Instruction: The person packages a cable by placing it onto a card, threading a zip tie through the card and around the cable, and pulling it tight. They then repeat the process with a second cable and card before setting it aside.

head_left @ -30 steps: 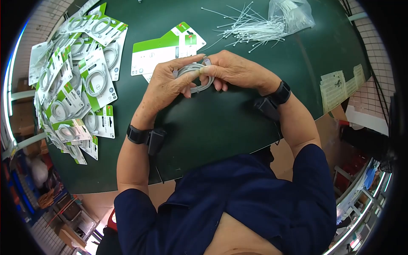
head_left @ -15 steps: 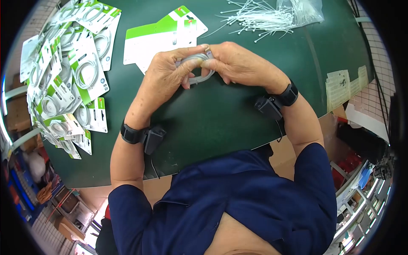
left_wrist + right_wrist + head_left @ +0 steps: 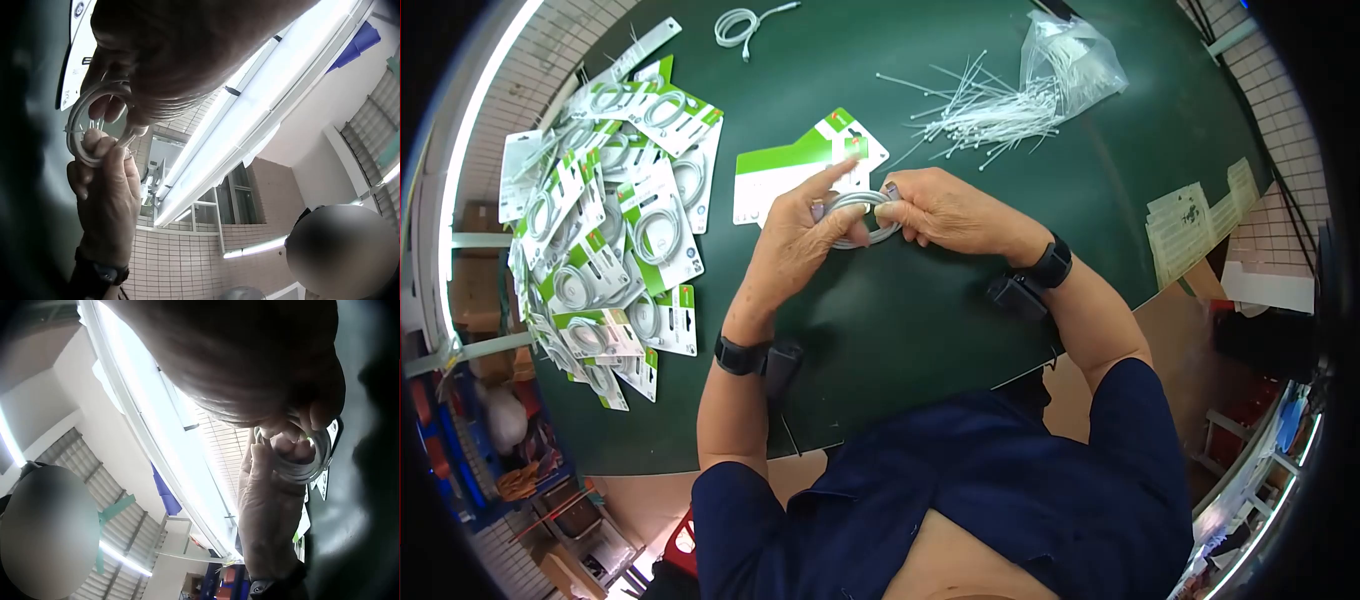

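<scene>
A coiled pale grey cable (image 3: 874, 238) is held between both hands above the green table, one light connector at each side of the coil. The left hand (image 3: 798, 232) pinches its left side with the thumb on top, its index finger stretched up and away. On the other side the right hand (image 3: 952, 212) grips the coil, thumb and fingers close to a connector. In the left wrist view the coil (image 3: 74, 134) hangs between the hands, a thin tie end sticking out of it. Just behind the hands lie green and white cards (image 3: 765, 185).
Many carded cables (image 3: 662, 235) are piled at the left of the table (image 3: 900, 340). Loose white zip ties (image 3: 1000, 118) spill from a clear bag (image 3: 1090, 62) at the back right. One loose cable (image 3: 738, 22) lies at the back; paper sheets (image 3: 1183, 235) cover the right edge.
The head view has shifted, so the table appears lower and a loose cable shows at the back. The left index finger has lifted off the coil; both hands still hold it.
</scene>
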### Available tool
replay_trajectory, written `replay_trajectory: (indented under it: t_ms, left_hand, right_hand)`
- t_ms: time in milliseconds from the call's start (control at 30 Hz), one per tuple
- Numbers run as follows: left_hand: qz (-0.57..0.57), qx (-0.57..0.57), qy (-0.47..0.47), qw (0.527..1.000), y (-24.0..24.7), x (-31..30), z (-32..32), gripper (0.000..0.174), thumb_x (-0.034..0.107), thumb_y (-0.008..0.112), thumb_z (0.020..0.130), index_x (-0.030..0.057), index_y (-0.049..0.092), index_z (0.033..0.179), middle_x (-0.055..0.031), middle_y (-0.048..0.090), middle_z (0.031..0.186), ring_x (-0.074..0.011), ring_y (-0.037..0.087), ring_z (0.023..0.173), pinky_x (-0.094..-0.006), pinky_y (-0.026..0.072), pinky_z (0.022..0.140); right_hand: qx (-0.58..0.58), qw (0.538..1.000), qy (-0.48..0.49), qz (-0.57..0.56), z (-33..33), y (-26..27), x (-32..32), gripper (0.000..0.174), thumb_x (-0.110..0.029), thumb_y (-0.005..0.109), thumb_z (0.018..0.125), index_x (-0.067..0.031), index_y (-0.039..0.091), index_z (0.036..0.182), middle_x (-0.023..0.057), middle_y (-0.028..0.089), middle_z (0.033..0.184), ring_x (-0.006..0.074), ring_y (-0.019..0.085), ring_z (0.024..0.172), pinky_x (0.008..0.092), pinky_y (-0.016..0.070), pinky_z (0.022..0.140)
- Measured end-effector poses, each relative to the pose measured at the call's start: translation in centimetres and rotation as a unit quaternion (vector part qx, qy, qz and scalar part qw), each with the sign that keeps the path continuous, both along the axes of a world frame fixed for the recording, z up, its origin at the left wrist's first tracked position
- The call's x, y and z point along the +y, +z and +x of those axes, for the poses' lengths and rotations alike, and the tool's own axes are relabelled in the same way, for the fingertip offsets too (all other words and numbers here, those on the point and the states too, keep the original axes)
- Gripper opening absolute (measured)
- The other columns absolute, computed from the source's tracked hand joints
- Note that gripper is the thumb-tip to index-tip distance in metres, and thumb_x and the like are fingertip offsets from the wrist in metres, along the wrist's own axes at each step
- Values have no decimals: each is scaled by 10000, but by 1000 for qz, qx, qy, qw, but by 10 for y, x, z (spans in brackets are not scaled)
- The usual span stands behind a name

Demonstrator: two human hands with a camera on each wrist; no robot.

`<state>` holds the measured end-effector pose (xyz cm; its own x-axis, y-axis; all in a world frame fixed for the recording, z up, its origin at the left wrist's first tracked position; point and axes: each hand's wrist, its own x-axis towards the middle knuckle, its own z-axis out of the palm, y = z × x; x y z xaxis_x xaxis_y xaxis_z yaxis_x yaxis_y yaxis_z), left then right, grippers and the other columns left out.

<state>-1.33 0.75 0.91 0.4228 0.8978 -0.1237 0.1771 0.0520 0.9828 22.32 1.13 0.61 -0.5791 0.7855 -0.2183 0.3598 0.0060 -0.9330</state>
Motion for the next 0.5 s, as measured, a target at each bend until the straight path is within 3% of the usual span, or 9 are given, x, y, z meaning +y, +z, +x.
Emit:
replay_trajectory:
  t_ms: [67,100,200,333,500]
  left_hand:
    - [99,-93,149,979,5,-2,9,560,66,741,980,-14,568,1507,-129,732,1106,-147,695,944,-272,555,699]
    - [106,-95,148,979,10,-2,8,560,66,741,980,-14,568,1507,-129,732,1106,-147,695,944,-272,555,699]
    - [396,58,255,880,27,-6,4,715,20,783,913,2,479,1560,-174,659,1323,-211,677,1100,-299,572,747]
    - [404,169,79,896,32,-36,33,834,66,845,855,18,433,1578,-187,642,1269,-309,681,1077,-359,575,857]
    - [453,191,79,868,10,-29,62,828,134,905,807,33,515,1530,-181,646,1228,-326,673,1021,-375,576,824]
  right_hand:
    - [23,999,-24,8,5,6,6,305,-275,552,1121,2,677,1096,25,636,803,83,606,691,258,525,629]
    - [47,998,-46,2,7,8,8,313,-282,554,1122,1,680,1081,17,630,798,79,606,693,249,521,629]
    - [109,990,-87,-15,13,7,11,330,-295,557,1124,-2,686,1047,4,624,794,70,603,695,233,514,629]
    - [198,971,-121,-48,13,10,7,355,-318,560,1126,-11,695,1011,-11,626,800,57,594,695,216,507,630]
    - [195,971,-131,-50,7,14,5,353,-343,587,1115,-12,702,1072,-22,631,810,43,583,697,202,502,630]
